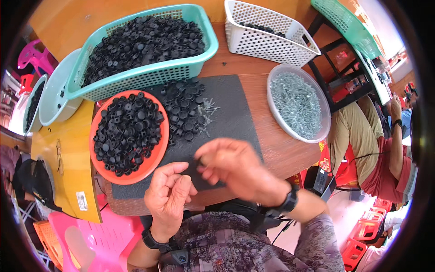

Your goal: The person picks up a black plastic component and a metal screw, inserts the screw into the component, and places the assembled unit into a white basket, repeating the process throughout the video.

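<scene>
Closest to us, along the bottom edge, it's the patterned shirt (pixel 222 240) of the person at work. Over to the far left now: a pale teal bowl (pixel 50 111) with a few dark bits in it, and below it the yellow tabletop (pixel 74 158) with a white label stuck near its corner. A bright pink chair (pixel 106 229) tucks in beneath.

Next along, the big teal basket (pixel 192 70), heaped with black plastic parts, and in front of it the orange bowl (pixel 156 158), full of the same. Just beside that bowl's lower right comes the left hand (pixel 166 199), fingers curled, thumb and forefinger tips slightly apart; whether it hides anything, I cannot tell.

Above the hands, a loose pile of black parts (pixel 181 104) sits on the dark mat (pixel 231 109), a little scatter of metal screws (pixel 208 109) at its right edge. And here's the right hand (pixel 238 170), over the mat, thumb and fingers pinching a small black part (pixel 200 164), mostly hidden and a touch blurred, just apart from the left hand.

Farther right, the white basket (pixel 267 47) with black pieces inside, then the clear tub (pixel 325 119) brimming with silvery screws. Out at the edge, a seated person in khaki trousers (pixel 351 131), red stools (pixel 367 226) lower down.
</scene>
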{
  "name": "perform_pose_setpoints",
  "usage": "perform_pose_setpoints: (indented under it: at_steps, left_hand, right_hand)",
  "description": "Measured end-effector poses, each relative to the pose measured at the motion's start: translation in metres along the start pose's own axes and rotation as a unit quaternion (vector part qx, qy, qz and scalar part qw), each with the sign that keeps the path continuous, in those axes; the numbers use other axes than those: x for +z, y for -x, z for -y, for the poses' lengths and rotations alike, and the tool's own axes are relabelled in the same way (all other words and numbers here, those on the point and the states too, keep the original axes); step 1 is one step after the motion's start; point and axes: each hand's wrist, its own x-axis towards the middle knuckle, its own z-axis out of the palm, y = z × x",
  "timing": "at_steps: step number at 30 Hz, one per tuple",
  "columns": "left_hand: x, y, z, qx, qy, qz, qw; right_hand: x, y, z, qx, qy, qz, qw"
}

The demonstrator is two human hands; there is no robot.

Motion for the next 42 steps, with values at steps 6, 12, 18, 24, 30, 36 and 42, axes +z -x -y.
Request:
perform_pose_setpoints:
  at_steps: [6, 12, 18, 24, 30, 36, 42]
  left_hand:
    - [-0.035, 0.006, 0.001, 0.061, -0.031, -0.036, 0.997]
    - [-0.068, -0.006, -0.006, 0.12, -0.153, -0.14, 0.971]
    - [-0.084, -0.026, -0.011, 0.166, -0.242, -0.159, 0.943]
    - [-0.082, -0.043, -0.013, 0.211, -0.377, -0.094, 0.897]
    - [-0.07, -0.051, -0.01, 0.214, -0.503, -0.063, 0.835]
    - [-0.069, -0.056, -0.007, 0.224, -0.535, -0.055, 0.813]
    - [-0.074, -0.053, -0.01, 0.218, -0.495, -0.068, 0.838]
  right_hand:
    - [-0.038, -0.038, 0.1, -0.249, 0.19, -0.092, 0.945]
    - [-0.11, -0.094, 0.215, -0.397, 0.439, -0.286, 0.754]
    - [-0.102, -0.105, 0.197, -0.424, 0.482, -0.275, 0.716]
    - [-0.051, -0.065, 0.092, -0.378, 0.49, -0.144, 0.772]
    - [-0.033, -0.034, 0.062, -0.273, 0.447, -0.084, 0.848]
    - [-0.03, -0.026, 0.043, -0.256, 0.408, -0.055, 0.875]
    - [-0.03, -0.025, 0.021, -0.281, 0.437, -0.003, 0.854]
